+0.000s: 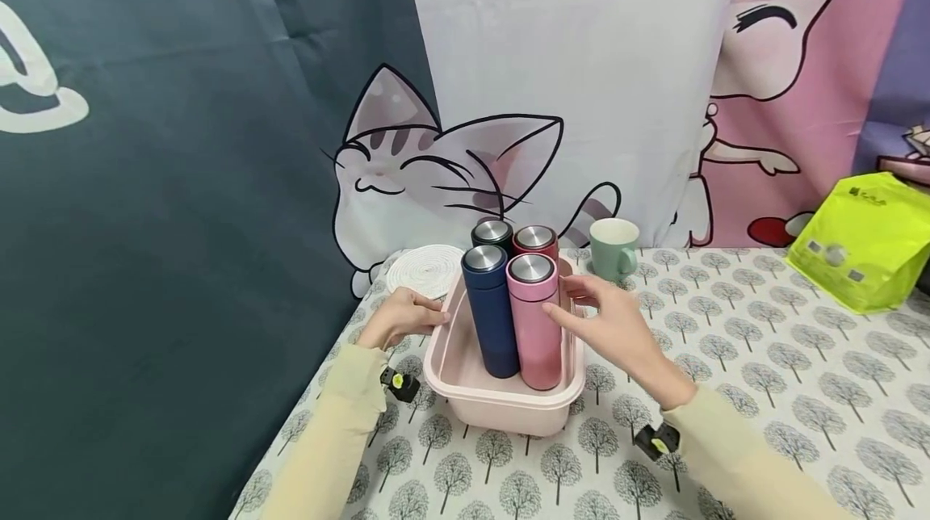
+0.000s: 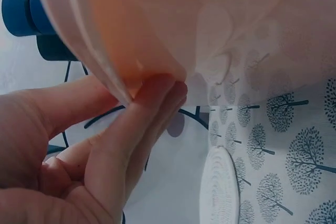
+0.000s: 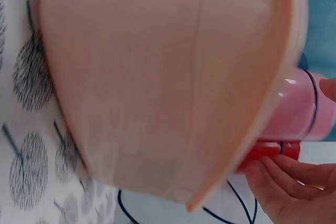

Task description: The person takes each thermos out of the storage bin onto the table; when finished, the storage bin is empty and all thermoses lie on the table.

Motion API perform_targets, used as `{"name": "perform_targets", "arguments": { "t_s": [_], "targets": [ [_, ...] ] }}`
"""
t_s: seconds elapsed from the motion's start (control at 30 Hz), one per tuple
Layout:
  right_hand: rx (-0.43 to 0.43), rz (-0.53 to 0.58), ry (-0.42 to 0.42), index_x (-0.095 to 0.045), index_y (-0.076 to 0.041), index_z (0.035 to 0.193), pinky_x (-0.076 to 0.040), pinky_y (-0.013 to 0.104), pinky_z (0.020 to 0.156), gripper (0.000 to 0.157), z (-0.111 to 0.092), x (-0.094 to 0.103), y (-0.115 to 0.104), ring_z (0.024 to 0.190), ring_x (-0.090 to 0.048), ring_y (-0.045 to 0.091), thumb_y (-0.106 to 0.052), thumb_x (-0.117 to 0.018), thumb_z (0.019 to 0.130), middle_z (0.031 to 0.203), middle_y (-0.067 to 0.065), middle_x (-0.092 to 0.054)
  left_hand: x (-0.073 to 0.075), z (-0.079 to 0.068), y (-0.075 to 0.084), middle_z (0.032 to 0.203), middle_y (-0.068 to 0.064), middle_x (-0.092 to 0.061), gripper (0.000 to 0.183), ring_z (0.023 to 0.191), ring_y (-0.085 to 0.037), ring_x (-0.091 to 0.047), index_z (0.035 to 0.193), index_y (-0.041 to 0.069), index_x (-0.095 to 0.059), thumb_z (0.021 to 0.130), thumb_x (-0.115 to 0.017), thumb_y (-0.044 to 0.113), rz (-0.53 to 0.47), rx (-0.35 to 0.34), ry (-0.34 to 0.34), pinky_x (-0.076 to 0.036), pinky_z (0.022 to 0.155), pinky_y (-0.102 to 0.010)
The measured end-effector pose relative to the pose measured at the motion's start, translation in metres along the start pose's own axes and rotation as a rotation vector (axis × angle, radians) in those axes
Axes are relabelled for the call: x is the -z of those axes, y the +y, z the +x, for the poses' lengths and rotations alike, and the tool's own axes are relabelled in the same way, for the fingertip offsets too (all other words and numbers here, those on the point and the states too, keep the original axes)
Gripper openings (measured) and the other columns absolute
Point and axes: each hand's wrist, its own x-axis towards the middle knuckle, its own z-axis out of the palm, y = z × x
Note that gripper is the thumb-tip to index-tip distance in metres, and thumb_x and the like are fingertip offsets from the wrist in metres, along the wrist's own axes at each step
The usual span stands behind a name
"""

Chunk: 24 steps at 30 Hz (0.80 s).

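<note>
A pale pink plastic basin (image 1: 501, 419) holds upright vacuum flasks with steel-topped lids: a blue flask (image 1: 494, 326) and a pink flask (image 1: 536, 334) in front, a red flask (image 1: 545, 241) and a dark flask (image 1: 492, 231) behind. My left hand (image 1: 407, 316) pinches the basin's left rim, thumb inside and fingers outside, as the left wrist view shows. On the right side, my right hand (image 1: 610, 322) has its thumb at the pink flask near its lid. The fingers of that hand, fairly straight, touch the red flask (image 3: 268, 153) in the right wrist view.
Behind the basin to the left lies a round white woven mat (image 1: 425, 270). A green mug (image 1: 613, 247) stands back right, and a lime-yellow bag (image 1: 865, 237) sits farther right. The tree-print tablecloth (image 1: 726, 375) runs back to a printed cloth backdrop (image 1: 581, 44).
</note>
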Motion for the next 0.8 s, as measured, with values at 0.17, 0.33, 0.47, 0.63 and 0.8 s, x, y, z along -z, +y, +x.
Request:
{"name": "perform_targets", "arguments": {
  "t_s": [0.17,0.33,0.47,0.63,0.8],
  "targets": [
    [-0.008,-0.041,0.013,-0.061,-0.008,0.127,-0.057,0.044,0.087,0.068,0.006,-0.016,-0.003,0.104,-0.065,0.027,-0.056,-0.074,0.080,0.118,0.009,-0.066,0.000,0.003,-0.003,0.116,-0.029,-0.066,0.036,0.097,-0.032,-0.071,0.117,-0.016,-0.062,0.086,-0.072,0.002,-0.028,0.015,-0.019,-0.062,0.087,-0.036],
    [-0.020,-0.071,0.005,-0.056,-0.006,0.127,-0.055,0.042,0.084,0.073,0.008,-0.029,-0.004,0.101,-0.061,0.026,-0.052,-0.079,0.075,0.112,0.010,-0.063,0.002,0.004,-0.004,0.113,-0.029,-0.066,0.036,0.097,-0.032,-0.071,0.117,-0.017,-0.062,0.086,-0.071,0.001,-0.024,0.003,-0.026,-0.061,0.087,-0.037],
    [-0.025,-0.056,0.007,-0.054,-0.008,0.127,-0.057,0.045,0.088,0.073,0.007,-0.034,-0.004,0.106,-0.063,0.027,-0.049,-0.082,0.073,0.117,0.010,-0.064,0.002,0.003,-0.004,0.111,-0.029,-0.067,0.036,0.098,-0.033,-0.071,0.117,-0.017,-0.061,0.087,-0.070,0.001,-0.025,0.001,-0.034,-0.061,0.088,-0.037],
    [-0.019,-0.058,0.045,-0.054,-0.009,0.123,-0.057,0.044,0.084,0.068,0.006,-0.038,-0.005,0.101,-0.064,0.026,-0.046,-0.083,0.072,0.111,0.008,-0.066,0.002,0.002,-0.004,0.110,-0.028,-0.068,0.035,0.096,-0.033,-0.072,0.116,-0.016,-0.062,0.087,-0.071,0.001,-0.031,0.008,-0.024,-0.062,0.086,-0.037],
    [-0.010,-0.062,0.080,-0.056,-0.012,0.122,-0.057,0.041,0.082,0.066,0.005,-0.041,-0.004,0.097,-0.063,0.023,-0.043,-0.083,0.072,0.108,0.005,-0.066,0.000,0.001,-0.001,0.111,-0.027,-0.068,0.035,0.095,-0.033,-0.072,0.116,-0.013,-0.064,0.086,-0.072,0.003,-0.031,0.027,0.000,-0.062,0.084,-0.036]
  ]
}}
